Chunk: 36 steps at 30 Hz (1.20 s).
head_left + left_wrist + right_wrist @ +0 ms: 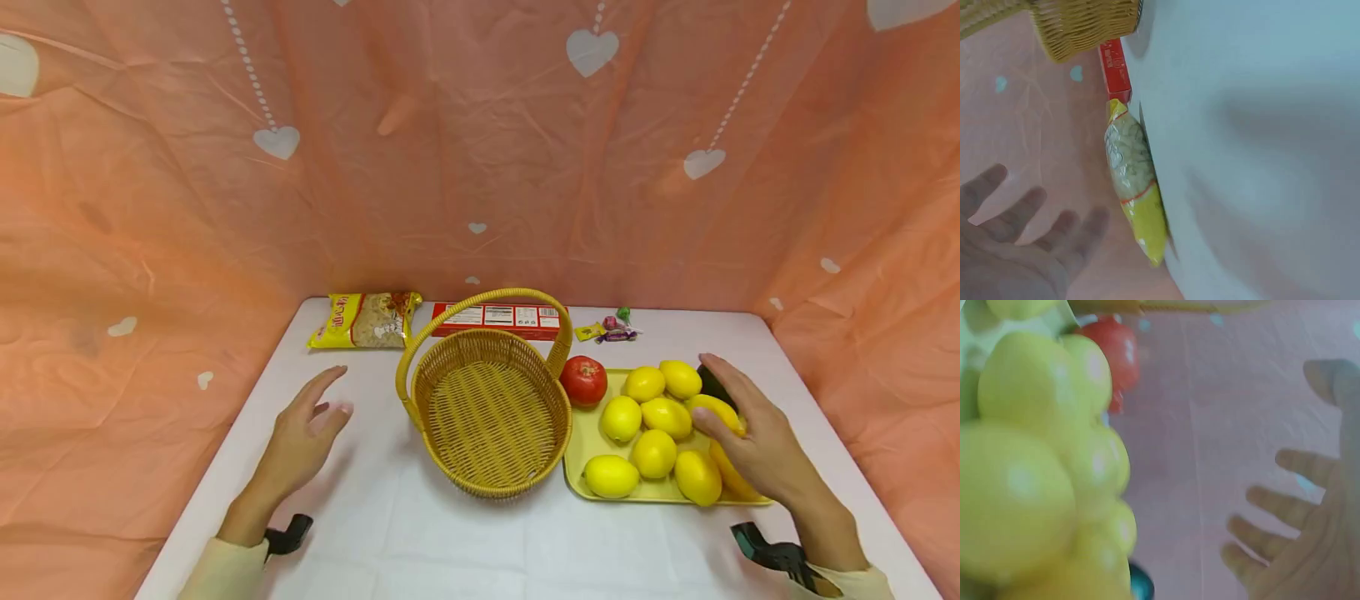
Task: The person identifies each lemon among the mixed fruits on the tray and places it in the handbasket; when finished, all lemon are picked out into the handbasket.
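Note:
In the head view my left hand (300, 437) hovers above the white table, left of a wicker basket (491, 425) with a tall arched handle. Its fingers are spread and hold nothing. Over the right end of a yellow tray (576, 467) hangs my right hand (757, 446), fingers apart, with nothing in its grasp. Several lemons (621, 418) and larger yellow fruits (697, 477) lie on that tray. A dark fruit (712, 385) is partly hidden behind the right hand. At the tray's back left corner sits a red pomegranate (583, 381), close to the basket.
Along the back lie a yellow snack bag (367, 321), a red box (517, 317) partly behind the basket handle, and several wrapped candies (617, 333). Orange cloth (480, 167) with white hearts encloses the table at the back and sides.

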{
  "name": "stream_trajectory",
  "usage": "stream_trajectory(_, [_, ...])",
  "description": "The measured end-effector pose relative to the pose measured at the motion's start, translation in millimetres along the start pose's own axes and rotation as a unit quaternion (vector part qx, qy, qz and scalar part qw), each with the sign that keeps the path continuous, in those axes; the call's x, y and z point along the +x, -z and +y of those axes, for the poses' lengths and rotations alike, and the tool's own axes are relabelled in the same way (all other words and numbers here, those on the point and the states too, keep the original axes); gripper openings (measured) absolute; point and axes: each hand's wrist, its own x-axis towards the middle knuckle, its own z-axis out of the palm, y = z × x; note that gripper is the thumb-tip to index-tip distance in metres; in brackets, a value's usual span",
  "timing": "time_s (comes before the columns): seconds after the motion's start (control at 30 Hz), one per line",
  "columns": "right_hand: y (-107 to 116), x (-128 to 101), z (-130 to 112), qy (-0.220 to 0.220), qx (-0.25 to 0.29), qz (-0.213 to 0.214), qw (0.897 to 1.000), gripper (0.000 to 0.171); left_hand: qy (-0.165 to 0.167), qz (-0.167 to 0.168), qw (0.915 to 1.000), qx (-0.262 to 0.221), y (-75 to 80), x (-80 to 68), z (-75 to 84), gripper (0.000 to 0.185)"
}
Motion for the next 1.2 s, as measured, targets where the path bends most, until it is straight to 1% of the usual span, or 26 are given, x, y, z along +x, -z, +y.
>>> stream_trajectory(0.03, [5,-7,5,0.002,0.015,0.012,1.0,0.073,0.005,0.006,0.9998,-0.017,3.7,-8.4,0.2,0.054])
stream_trajectory(0.1, [15,-21,14,0.009,0.048,0.033,0.998,0.07,0.005,0.022,0.9986,-0.049,9.4,-24.6,-0.3,0.052])
stream_trajectory(0.17, [24,-33,22,0.011,0.078,0.043,0.996,0.066,-0.008,0.039,0.9954,-0.087,13.4,-39.7,-0.8,0.051])
stream_trajectory(0.2, [27,-39,26,0.008,0.092,0.046,0.995,0.064,-0.014,0.048,0.9924,-0.112,14.6,-46.2,-0.3,0.05])
stream_trajectory(0.23, [31,-44,29,0.003,0.102,0.049,0.994,0.062,-0.022,0.056,0.9883,-0.14,14.8,-52.1,-0.1,0.05])
stream_trajectory(0.27, [34,-49,32,-0.003,0.108,0.052,0.993,0.06,-0.032,0.063,0.9821,-0.174,14.0,-57.4,0.2,0.049])
stream_trajectory(0.33, [38,-56,36,-0.018,0.113,0.057,0.992,0.057,-0.051,0.072,0.966,-0.243,9.5,-66.2,1.2,0.049])
stream_trajectory(0.4, [39,-59,38,-0.021,0.124,0.059,0.99,0.056,-0.056,0.072,0.9517,-0.293,1.2,-71.7,3.5,0.048])
stream_trajectory(0.43, [38,-60,38,-0.019,0.127,0.059,0.99,0.056,-0.055,0.069,0.9465,-0.31,-4.6,-73.6,5.3,0.048])
stream_trajectory(0.47, [36,-60,37,-0.014,0.132,0.057,0.99,0.057,-0.053,0.064,0.9434,-0.321,-11.0,-75.1,7.3,0.048])
stream_trajectory(0.5, [34,-59,36,-0.003,0.149,0.052,0.987,0.057,-0.053,0.059,0.9414,-0.328,-18.0,-76.2,9.5,0.048])
stream_trajectory(0.6, [23,-54,31,0.019,0.172,0.036,0.984,0.058,-0.04,0.048,0.9376,-0.342,-40.6,-78.2,20.3,0.048])
stream_trajectory(0.67, [14,-51,26,0.024,0.181,0.023,0.983,0.057,-0.036,0.048,0.9337,-0.353,-55.2,-78.7,28.5,0.048])
stream_trajectory(0.7, [9,-49,23,0.025,0.186,0.017,0.982,0.057,-0.03,0.051,0.9322,-0.357,-62.0,-78.6,32.9,0.048])
stream_trajectory(0.73, [4,-47,20,0.024,0.179,0.012,0.983,0.057,-0.019,0.056,0.9316,-0.359,-68.3,-78.9,37.6,0.047])
stream_trajectory(0.8, [-7,-44,14,0.025,0.181,-0.001,0.983,0.056,0.005,0.066,0.9331,-0.354,-79.8,-78.7,45.6,0.046])
stream_trajectory(0.87, [-18,-42,9,0.027,0.199,-0.016,0.98,0.056,0.029,0.073,0.9348,-0.346,-90.7,-78.0,52.5,0.046])
stream_trajectory(1.0, [-38,-40,1,0.035,0.24,-0.05,0.969,0.053,0.065,0.066,0.9395,-0.33,-110.1,-75.5,61.8,0.046])
stream_trajectory(1.1, [-51,-38,-3,0.037,0.266,-0.077,0.96,0.05,0.081,0.054,0.9382,-0.332,-122.2,-72.8,65.8,0.05])
stream_trajectory(1.2, [-61,-37,-6,0.037,0.266,-0.092,0.959,0.048,0.095,0.047,0.9349,-0.339,-132.2,-70.9,67.4,0.054])
